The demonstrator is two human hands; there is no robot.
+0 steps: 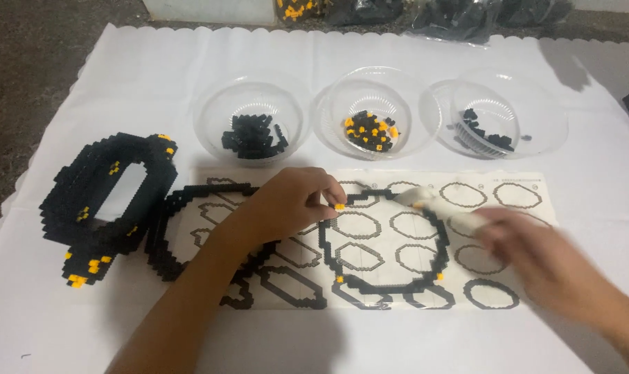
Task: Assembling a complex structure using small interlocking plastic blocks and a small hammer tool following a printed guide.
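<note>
My left hand (290, 204) reaches over the instruction sheet (508, 239) and pinches a small yellow brick (339, 206) at the upper left of a black brick ring (436, 277) lying on the sheet. My right hand (536, 256), blurred by motion, holds a white tool (436, 206) whose tip points at the ring's upper right. A tall black oval build with yellow spots (103, 201) stands at the left. Another flat black ring (163, 239) lies beside it, partly under my left forearm.
Three clear plastic bowls stand behind the sheet: the left bowl (251, 131) with black bricks, the middle bowl (375, 114) with yellow and black bricks, the right bowl (498, 121) with few black ones. Bags of bricks (425, 10) lie at the far edge of the white tablecloth (155, 62).
</note>
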